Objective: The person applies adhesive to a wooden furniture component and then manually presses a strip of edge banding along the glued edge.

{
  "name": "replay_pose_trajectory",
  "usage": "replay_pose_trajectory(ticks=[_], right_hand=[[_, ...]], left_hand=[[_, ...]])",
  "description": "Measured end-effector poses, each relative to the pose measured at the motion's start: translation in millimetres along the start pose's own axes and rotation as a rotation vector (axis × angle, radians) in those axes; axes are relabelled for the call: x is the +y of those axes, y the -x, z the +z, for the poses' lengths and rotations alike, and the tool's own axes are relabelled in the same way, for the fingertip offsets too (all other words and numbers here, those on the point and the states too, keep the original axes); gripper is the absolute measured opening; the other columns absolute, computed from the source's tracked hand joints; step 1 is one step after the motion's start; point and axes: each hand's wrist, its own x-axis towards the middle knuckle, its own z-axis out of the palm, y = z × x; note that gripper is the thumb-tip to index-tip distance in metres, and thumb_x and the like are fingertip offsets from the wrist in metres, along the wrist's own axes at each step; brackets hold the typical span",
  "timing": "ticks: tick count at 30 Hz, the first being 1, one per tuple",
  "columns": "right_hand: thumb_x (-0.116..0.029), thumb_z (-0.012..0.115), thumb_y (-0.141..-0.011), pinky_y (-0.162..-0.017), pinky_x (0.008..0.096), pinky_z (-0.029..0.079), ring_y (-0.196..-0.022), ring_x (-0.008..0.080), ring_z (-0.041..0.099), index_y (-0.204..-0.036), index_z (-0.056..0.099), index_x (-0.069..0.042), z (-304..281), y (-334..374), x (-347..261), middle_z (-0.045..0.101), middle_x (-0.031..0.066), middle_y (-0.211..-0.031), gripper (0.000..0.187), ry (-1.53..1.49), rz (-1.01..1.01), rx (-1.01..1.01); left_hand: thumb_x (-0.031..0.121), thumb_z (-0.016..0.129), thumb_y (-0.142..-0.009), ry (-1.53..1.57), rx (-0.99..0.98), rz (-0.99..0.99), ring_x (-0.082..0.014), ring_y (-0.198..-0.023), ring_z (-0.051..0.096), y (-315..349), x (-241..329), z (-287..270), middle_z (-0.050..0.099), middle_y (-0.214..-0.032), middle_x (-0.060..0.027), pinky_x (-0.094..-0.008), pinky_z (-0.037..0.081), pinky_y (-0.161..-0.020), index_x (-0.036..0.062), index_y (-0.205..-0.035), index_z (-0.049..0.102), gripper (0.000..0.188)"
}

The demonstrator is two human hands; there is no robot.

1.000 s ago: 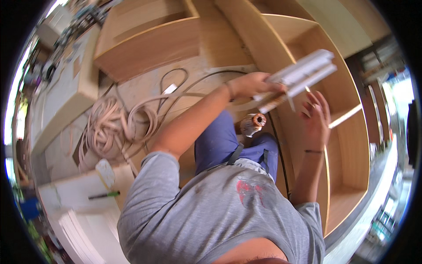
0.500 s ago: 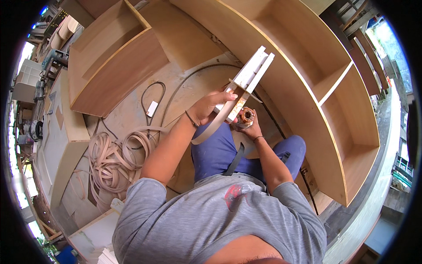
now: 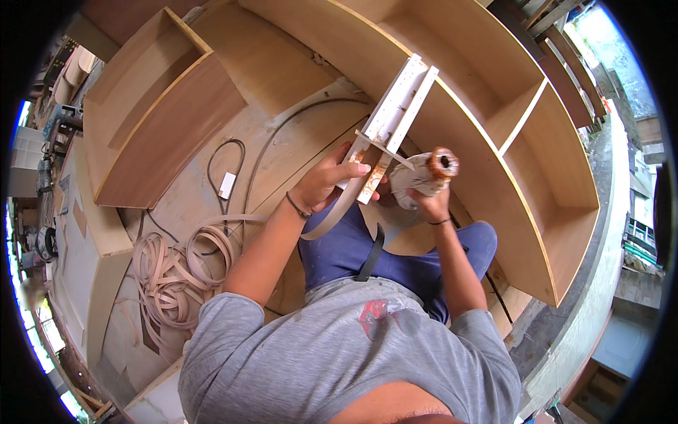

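Note:
My left hand point(image 3: 319, 182) is closed around the near end of a long white tray-like piece with raised side rails point(image 3: 397, 106), smeared with brown glue-like stains. A thin crosspiece point(image 3: 383, 149) spans it. From the piece, a beige edging strip point(image 3: 332, 221) curves down by my left wrist. My right hand point(image 3: 433, 203) grips a whitish plastic bottle point(image 3: 415, 175) just right of the piece. The bottle is tilted, its open mouth crusted brown and pointing up and to the right, apart from the piece. Some fingers of both hands are hidden.
A tangled heap of beige edging strip point(image 3: 166, 279) lies on the floor to the left. Curved wooden shelf units stand at the right point(image 3: 487, 169) and upper left point(image 3: 176, 127). A dark cable with a small white block point(image 3: 227, 185) lies between them.
My right hand has raised the bottle up and to the right, away from the white piece. The left hand and piece have shifted slightly left in view, as the whole scene has.

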Motion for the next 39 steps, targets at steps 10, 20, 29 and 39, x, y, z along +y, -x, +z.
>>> replay_pose_trajectory(ticks=[10, 20, 29, 39], right_hand=[[-0.013, 0.08, -0.054, -0.093, 0.0351, 0.044, -0.106, 0.0196, 0.055, -0.127, 0.042, 0.001, -66.5, -25.0, -212.9, 0.057, 0.0092, -0.115, 0.083, 0.256, -0.127, -0.244], [-0.019, 0.076, -0.053, -0.086, 0.038, 0.047, -0.099, 0.0332, 0.06, -0.125, 0.046, -0.003, -34.1, -39.4, -269.4, 0.06, 0.0171, -0.108, 0.079, 0.863, -0.091, -0.685], [-0.026, 0.075, -0.055, -0.082, 0.0395, 0.049, -0.093, 0.0346, 0.061, -0.122, 0.049, -0.007, -12.9, -53.1, -283.2, 0.062, 0.0172, -0.103, 0.075, 1.247, 0.043, -0.778], [-0.052, 0.083, -0.048, -0.081, 0.0413, 0.049, -0.092, 0.0356, 0.062, -0.122, 0.05, -0.01, -19.4, -61.5, -283.2, 0.061, 0.017, -0.099, 0.092, 1.356, 0.024, -0.818]], left_hand=[[0.057, 0.038, -0.092, 0.084, 0.229, -0.144, -0.0201, -0.071, 0.066, -5.9, -23.9, -10.8, 0.064, -0.091, -0.0139, -0.0333, 0.055, -0.064, 0.0048, -0.115, 0.053, 0.059], [0.052, 0.035, -0.095, 0.129, 0.298, -0.107, -0.0191, -0.073, 0.065, -16.9, -48.4, 0.1, 0.063, -0.092, -0.0103, -0.0327, 0.055, -0.062, 0.0053, -0.113, 0.053, 0.054], [0.046, 0.033, -0.097, 0.199, 0.348, -0.162, -0.0182, -0.077, 0.064, -29.3, -56.3, 20.6, 0.062, -0.097, -0.0082, -0.0345, 0.056, -0.066, 0.0083, -0.118, 0.048, 0.046], [0.046, 0.034, -0.097, 0.225, 0.387, -0.141, -0.0156, -0.082, 0.064, -39.6, -70.8, 33.4, 0.061, -0.098, -0.0071, -0.0338, 0.057, -0.065, 0.0095, -0.118, 0.047, 0.044]])
